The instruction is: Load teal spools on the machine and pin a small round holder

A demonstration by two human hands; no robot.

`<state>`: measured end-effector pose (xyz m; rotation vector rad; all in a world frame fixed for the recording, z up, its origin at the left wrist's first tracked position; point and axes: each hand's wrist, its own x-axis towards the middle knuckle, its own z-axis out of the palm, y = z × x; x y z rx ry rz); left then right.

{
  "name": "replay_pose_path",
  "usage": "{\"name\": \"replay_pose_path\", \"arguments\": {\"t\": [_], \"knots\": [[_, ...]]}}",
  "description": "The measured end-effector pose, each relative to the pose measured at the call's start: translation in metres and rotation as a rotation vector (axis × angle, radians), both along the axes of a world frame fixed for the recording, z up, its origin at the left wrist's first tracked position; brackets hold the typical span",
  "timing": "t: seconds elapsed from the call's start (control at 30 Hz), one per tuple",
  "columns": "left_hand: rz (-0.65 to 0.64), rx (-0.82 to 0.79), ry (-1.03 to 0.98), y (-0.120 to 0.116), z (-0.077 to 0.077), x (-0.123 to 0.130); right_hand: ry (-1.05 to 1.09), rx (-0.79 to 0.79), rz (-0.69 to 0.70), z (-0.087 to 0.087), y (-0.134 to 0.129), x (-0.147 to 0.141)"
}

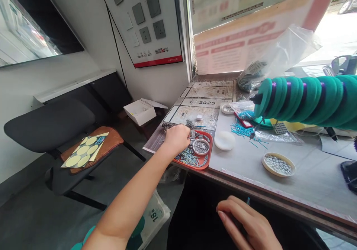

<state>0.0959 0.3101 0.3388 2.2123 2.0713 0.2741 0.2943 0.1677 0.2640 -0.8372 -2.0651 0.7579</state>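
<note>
My left hand (178,138) is closed in a fist over the left part of a red tray (205,164). Its fingertips are turned away, so what they hold is hidden. Dark, spiky metal-looking pieces (190,123) stick out just beyond the knuckles. In the tray lie many small grey and bluish pin-like pieces (188,157) and a white round dish (200,147) of tiny silvery bits. Low over my lap, my right hand (248,220) is curled, with the tip of a thin blue piece (248,201) showing above its fingers.
A white round lid (224,141), loose blue sticks (242,130) and a shallow dish of silvery discs (279,164) are on the table. A rod stacked with green discs (301,97) juts in from the right. A chair (50,131) stands at left.
</note>
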Motion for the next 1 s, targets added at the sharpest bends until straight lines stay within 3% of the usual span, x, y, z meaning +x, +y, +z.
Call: {"name": "replay_pose_path", "arguments": {"t": [0.13, 0.2, 0.27, 0.33, 0.37, 0.47, 0.6, 1.0], "knots": [[0.04, 0.041, -0.223, -0.017, 0.016, -0.003, 0.075, 0.021, -0.037, -0.003, 0.001, 0.0], [0.05, 0.03, -0.392, -0.042, 0.018, -0.001, 0.116, 0.048, -0.083, -0.006, 0.001, 0.0], [0.056, -0.067, -0.617, -0.074, 0.01, 0.005, 0.134, 0.108, -0.126, -0.009, -0.001, 0.001], [0.226, -0.38, -1.412, -0.106, -0.009, 0.014, 0.104, 0.197, -0.14, -0.01, -0.002, 0.001], [0.337, -0.496, -1.675, -0.12, -0.02, 0.02, 0.068, 0.246, -0.134, -0.01, -0.002, 0.001], [0.549, -0.687, -2.121, -0.147, -0.052, 0.035, -0.032, 0.378, -0.109, -0.004, 0.0, 0.001], [0.603, -0.763, -2.26, -0.157, -0.071, 0.046, -0.09, 0.454, -0.092, 0.004, 0.002, -0.001], [0.736, -0.837, -2.404, -0.163, -0.079, 0.051, -0.124, 0.447, -0.074, -0.004, 0.0, -0.006]]}}
